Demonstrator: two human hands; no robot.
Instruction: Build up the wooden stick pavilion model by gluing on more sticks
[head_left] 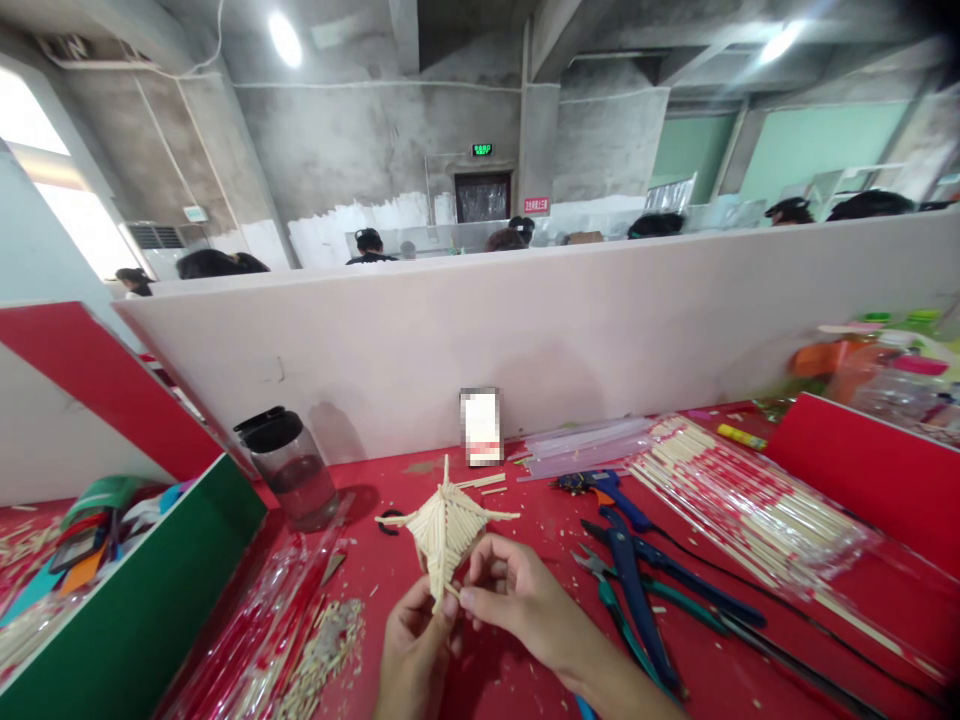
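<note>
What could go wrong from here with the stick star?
The left hand grips the stick star near its lower point, so it might twist or tip.
Its other points jut out thin; a knock could snap one.
The right hand's forearm is near the green-handled pliers; it might snag them.

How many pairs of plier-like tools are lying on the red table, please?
2: the blue-handled pair, just nearer than the glue gun, and the green-handled pair, crossing it. Others may be hidden.
</note>
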